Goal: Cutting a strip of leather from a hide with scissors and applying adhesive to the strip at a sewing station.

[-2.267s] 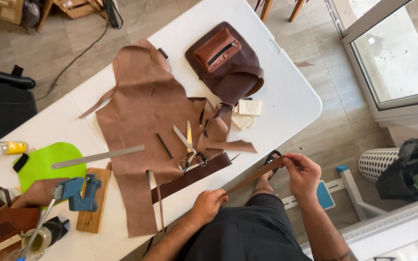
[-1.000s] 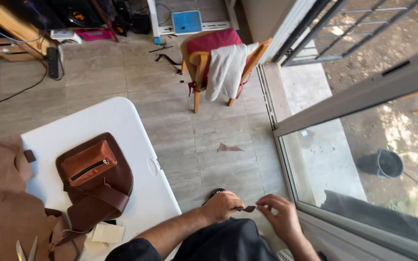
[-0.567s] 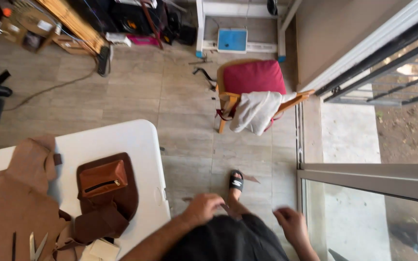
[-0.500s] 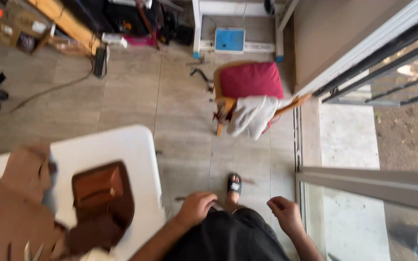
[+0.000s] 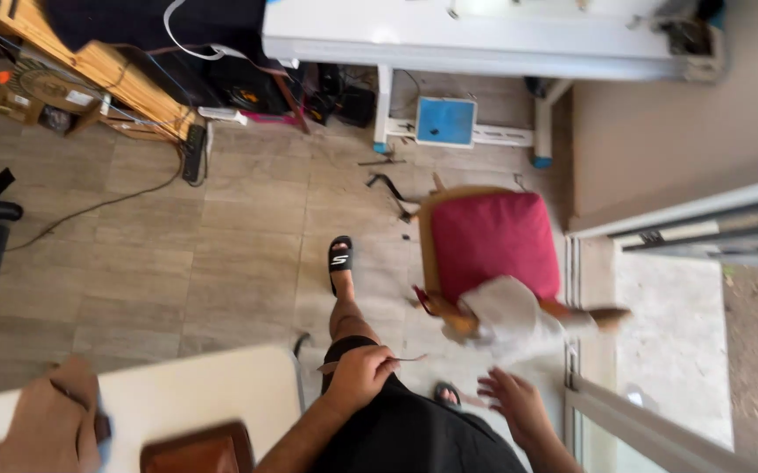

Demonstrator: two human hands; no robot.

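Brown leather strip (image 5: pixel 401 358) pinched in closed left hand (image 5: pixel 359 375) at thigh, right hand (image 5: pixel 512 398) open, empty, fingers spread

Left hand (image 5: pixel 359 377) pinches thin strip (image 5: pixel 405 357); right hand (image 5: pixel 514 405) spread, near red-cushioned chair (image 5: pixel 493 245).
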